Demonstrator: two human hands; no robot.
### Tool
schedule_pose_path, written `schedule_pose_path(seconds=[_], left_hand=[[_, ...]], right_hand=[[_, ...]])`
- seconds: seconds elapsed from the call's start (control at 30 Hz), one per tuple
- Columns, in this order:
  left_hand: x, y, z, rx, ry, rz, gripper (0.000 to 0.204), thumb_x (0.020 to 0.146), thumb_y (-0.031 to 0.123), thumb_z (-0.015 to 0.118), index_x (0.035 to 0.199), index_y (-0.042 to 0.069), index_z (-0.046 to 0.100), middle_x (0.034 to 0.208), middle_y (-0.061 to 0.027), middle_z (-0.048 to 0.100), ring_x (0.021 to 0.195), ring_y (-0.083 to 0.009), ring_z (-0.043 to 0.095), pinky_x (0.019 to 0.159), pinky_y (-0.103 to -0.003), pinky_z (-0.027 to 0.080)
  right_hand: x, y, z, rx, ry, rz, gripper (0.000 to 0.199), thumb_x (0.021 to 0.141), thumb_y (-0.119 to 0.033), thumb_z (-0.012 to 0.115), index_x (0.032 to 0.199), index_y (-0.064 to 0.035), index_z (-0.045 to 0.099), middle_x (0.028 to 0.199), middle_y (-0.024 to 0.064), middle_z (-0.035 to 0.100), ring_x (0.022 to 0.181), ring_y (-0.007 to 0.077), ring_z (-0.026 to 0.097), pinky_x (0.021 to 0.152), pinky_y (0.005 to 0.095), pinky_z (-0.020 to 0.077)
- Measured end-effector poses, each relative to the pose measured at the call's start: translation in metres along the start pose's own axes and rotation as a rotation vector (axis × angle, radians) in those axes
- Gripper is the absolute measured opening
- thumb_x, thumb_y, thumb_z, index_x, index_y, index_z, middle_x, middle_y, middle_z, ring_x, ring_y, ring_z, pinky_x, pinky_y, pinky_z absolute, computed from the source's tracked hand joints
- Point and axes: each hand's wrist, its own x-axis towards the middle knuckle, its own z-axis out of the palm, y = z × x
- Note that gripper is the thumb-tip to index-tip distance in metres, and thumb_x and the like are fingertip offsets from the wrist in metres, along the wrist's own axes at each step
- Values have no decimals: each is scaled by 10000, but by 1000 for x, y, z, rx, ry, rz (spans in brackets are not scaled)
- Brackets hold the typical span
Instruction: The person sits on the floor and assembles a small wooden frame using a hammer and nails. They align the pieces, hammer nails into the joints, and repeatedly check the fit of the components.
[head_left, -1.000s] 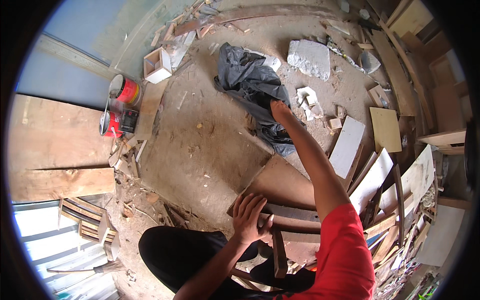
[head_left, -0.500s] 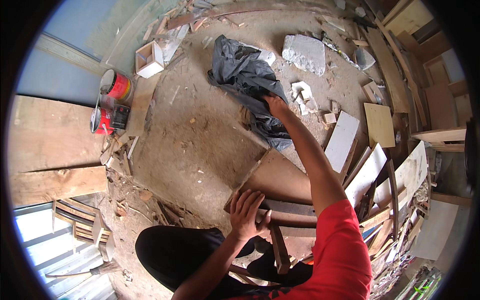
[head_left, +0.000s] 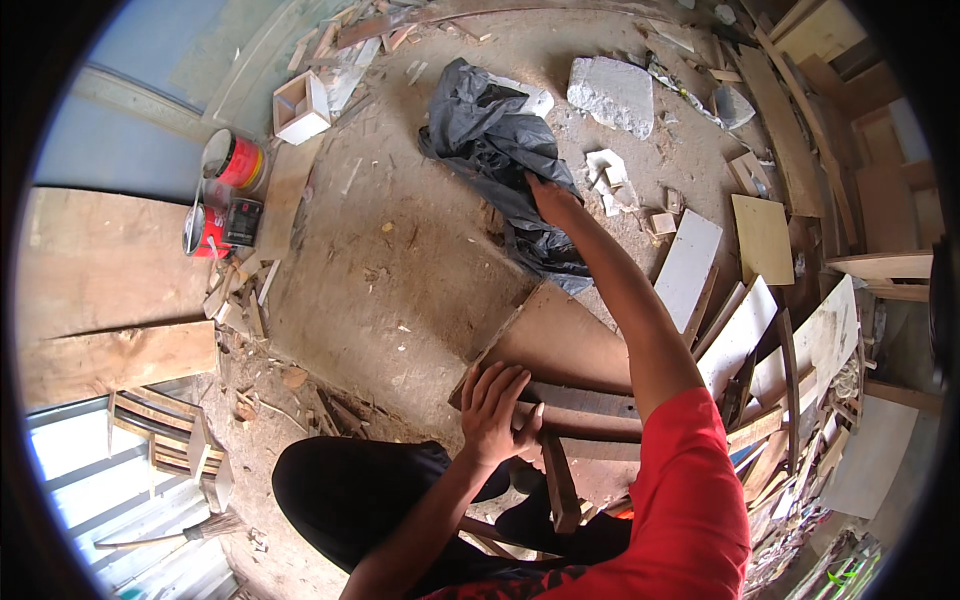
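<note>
Upper centre on the floor (head_left: pixel 380 250), black bag (head_left: pixel 480 115) lies rumpled, barely shifted; wood (head_left: pixel 580 423) sits lower centre. Left hand (head_left: pixel 492 410) still rests there, fingers half-open; right hand (head_left: pixel 555 203) still on the bag, grip hidden, contact seemingly holding.

A red short-sleeved shirt (head_left: pixel 690 490) tops black trousers (head_left: pixel 350 495).

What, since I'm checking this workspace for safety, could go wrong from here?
The right hand touches the crumpled black plastic bag, which might tear if pulled.
The left hand rests on the wooden structure, whose edges might leave splinters.
The jumbled scrap boards to the right of the red sleeve might shift if bumped.
</note>
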Motion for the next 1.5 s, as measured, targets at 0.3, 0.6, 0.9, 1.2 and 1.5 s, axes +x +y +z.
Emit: schedule_pose_path(seconds=[0.3,0.6,0.9,1.2,1.5], left_hand=[[-1,0,2,-29,11,-27,500,779,293,713,1214,63,621,1231,-103,619,1235,-314,523,1112,-530,328],[1,2,2,-32,21,-7,485,777,274,711,1204,63,622,1218,-101,629,1223,-322,532,1106,-525,339],[0,1,2,-18,14,7,454,807,310,675,1176,51,625,1178,-117,639,1172,-349,553,1072,-524,355],[1,1,2,-24,14,-5,448,797,291,692,1173,58,627,1176,-112,639,1175,-344,551,1076,-520,349],[-2,0,2,-32,30,-10,470,777,281,702,1185,60,628,1174,-113,639,1177,-339,550,1067,-521,367]], right_hand=[[-82,-3,-8,35,-18,20,672,890,-39,485,1520,-90,257,1191,332,588,1077,503,612,912,528,514],[-84,50,-24,214,511,-291,559,756,60,651,1293,-37,530,1321,210,527,1161,440,552,999,462,468],[-70,38,19,-56,223,-60,254,908,-82,495,1141,-39,586,1305,182,530,1163,376,577,978,464,489],[-70,50,34,-41,192,68,303,927,-95,478,1215,-66,566,1199,176,604,1114,359,612,941,452,507],[-90,35,20,-44,127,-229,241,882,-62,539,1114,-84,599,1228,172,590,1053,367,639,899,439,535]])
